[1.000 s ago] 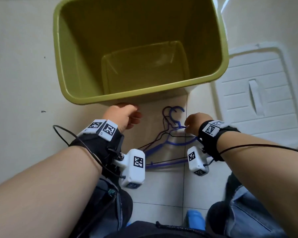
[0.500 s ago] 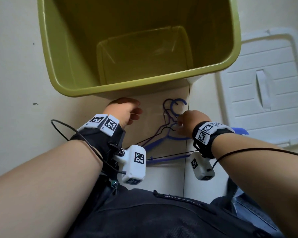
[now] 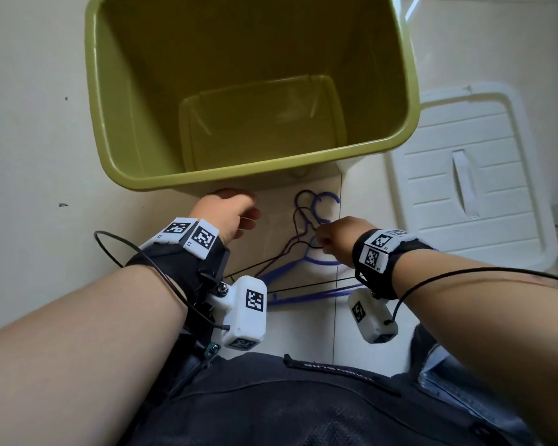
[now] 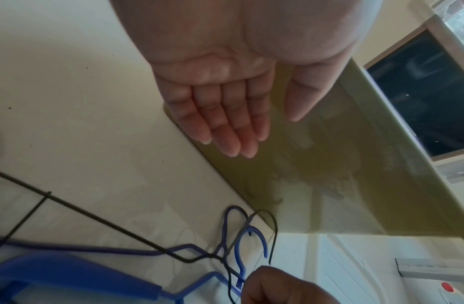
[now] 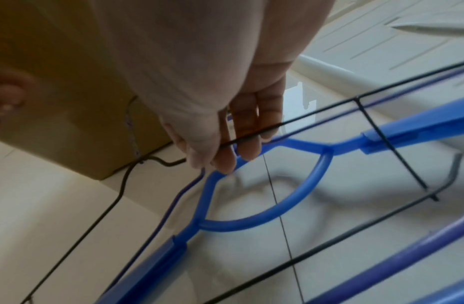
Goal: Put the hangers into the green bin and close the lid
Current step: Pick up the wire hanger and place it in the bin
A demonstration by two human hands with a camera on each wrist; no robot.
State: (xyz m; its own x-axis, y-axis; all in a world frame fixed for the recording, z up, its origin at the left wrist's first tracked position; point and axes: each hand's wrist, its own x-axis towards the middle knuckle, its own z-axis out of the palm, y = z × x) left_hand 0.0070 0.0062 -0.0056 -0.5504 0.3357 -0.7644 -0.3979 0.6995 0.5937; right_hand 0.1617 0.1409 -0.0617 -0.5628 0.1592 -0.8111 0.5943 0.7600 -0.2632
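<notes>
The hangers (image 3: 303, 252) lie in a pile on the floor (image 3: 29, 156), at 6 o'clock from the bin (image 3: 252, 175). The right hand (image 3: 335, 239) pinches their necks. The left hand (image 3: 229, 214) hovers relaxed, holding nothing. The lid (image 3: 464, 175) lies at 3 o'clock from the bin.

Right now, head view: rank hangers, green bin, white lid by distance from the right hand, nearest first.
1. hangers: on the floor, pinched at their necks by the right hand.
2. green bin: ahead and to the left, open.
3. white lid: on the floor to the right, past the wrist.
</notes>
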